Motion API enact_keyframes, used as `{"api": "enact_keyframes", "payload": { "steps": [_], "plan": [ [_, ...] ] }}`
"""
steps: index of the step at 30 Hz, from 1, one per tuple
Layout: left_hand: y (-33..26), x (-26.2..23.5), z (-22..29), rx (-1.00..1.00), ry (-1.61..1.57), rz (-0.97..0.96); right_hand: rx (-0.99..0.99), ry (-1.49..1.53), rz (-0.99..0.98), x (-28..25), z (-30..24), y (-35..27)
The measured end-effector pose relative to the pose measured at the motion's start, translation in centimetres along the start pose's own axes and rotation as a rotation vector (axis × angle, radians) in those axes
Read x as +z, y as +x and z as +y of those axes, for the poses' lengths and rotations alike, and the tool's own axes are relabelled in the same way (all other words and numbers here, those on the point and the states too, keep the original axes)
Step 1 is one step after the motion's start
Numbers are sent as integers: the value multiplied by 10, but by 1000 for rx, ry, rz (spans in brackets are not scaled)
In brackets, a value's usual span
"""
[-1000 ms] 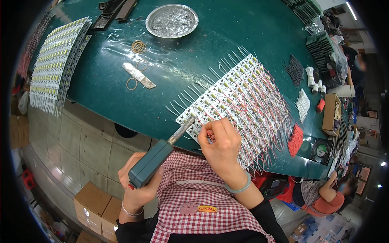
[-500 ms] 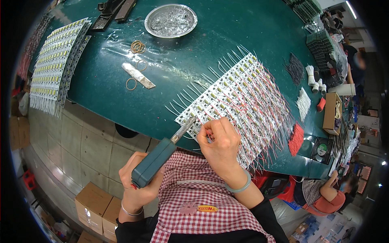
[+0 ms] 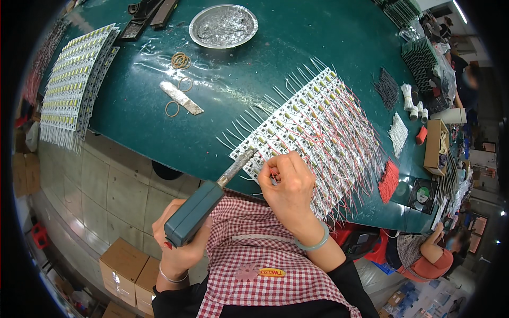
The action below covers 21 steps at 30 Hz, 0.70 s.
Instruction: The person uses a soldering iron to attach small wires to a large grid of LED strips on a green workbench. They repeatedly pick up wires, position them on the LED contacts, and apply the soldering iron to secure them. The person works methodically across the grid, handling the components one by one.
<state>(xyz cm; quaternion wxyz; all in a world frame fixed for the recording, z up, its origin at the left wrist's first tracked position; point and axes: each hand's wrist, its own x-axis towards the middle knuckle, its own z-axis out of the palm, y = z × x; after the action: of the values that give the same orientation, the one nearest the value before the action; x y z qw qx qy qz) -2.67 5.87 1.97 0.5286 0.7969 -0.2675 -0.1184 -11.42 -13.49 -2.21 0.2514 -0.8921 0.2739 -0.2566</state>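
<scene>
My left hand (image 3: 180, 241) is wrapped round the dark green body of a soldering gun (image 3: 195, 212). The gun's long metal tip points up and right, over the near left corner of a panel of white circuit boards (image 3: 297, 124). Yellow parts sit in rows on this panel, with white and red wires sticking out of it. Just right of the tip, my right hand (image 3: 290, 183) is closed in a pinch above the panel's near edge. A bit of red wire (image 3: 273, 171) shows at its fingers; the rest is hidden by the hand.
On the green table (image 3: 159, 124) lie a metal dish (image 3: 224, 26), rubber bands (image 3: 181, 61) and a flat whitish strip (image 3: 181, 98). More panels (image 3: 77, 85) overhang the left edge. Bundles of red wires (image 3: 388, 180) and white wires (image 3: 397, 135) lie right, near a cardboard box (image 3: 436, 147). A person sits far right.
The soldering gun and my left hand have shifted slightly down and left, while the tip remains over the panel's corner. My right hand has hardly moved.
</scene>
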Motion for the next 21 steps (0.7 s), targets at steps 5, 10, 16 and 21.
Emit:
{"api": "enact_keyframes", "payload": {
  "steps": [5,10,16,21],
  "plan": [
    [3,2,-1,40,14,-33,4,7,-1,1,0,0],
    [4,3,-2,41,-5,-39,8,16,-1,1,1,0],
    [4,1,-1,3,5,-42,14,8,0,2,0,0],
    [1,-6,2,-126,-17,-24,19,5,-4,0,0,0]
  ]
}}
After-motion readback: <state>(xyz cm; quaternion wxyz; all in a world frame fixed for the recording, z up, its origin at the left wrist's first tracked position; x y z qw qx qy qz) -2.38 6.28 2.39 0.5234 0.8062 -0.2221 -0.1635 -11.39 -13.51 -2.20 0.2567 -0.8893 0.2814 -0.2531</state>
